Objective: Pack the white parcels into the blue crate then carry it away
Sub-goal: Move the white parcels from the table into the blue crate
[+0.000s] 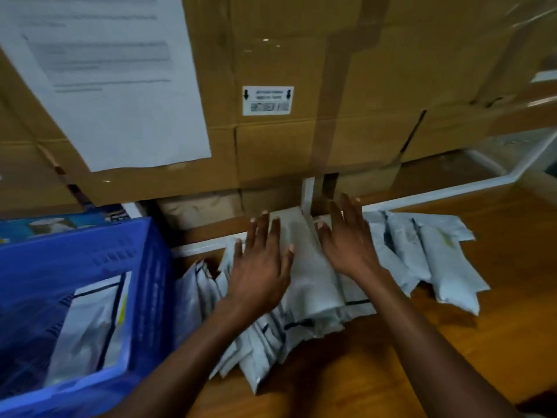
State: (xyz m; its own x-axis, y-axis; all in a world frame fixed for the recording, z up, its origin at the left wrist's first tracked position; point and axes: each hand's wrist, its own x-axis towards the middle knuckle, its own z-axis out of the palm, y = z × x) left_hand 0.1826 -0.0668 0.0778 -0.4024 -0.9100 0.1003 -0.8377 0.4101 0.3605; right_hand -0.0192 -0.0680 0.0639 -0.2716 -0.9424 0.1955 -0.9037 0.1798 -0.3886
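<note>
While the blue crate (150, 282) stands at the far left with a few white parcels in it (87, 327) upright against its wall, the packing step is, as I judge it, only partly done, for most of the load lies outside. Just right of the crate wall, a fan of thin parcels (193, 294) leans on the wooden bench (497, 342). Next comes the left hand (259, 267), its grip wide open, fingers straight and spread, palm down on or just above the heap; whether it presses the plastic I cannot tell. Between the two hands lies the plump top parcel (307, 282), long and pale, pointing away toward the stacked cardboard boxes (301, 146). The right hand (349, 239) flanks it on the other side, its grip equally open, fingers splayed, with nothing in it. Further right, a row of fat parcels (446, 267) lies side by side, untouched.

So the step in hand looks like a gather: both hands bracket a bundle in the middle of the heap. The next move calls for the palms to close in from both sides, squeeze several slippery bags together, lift them as one and swing left over the crate rim. The right-hand row and the leaning fan would follow before any carrying.
</note>
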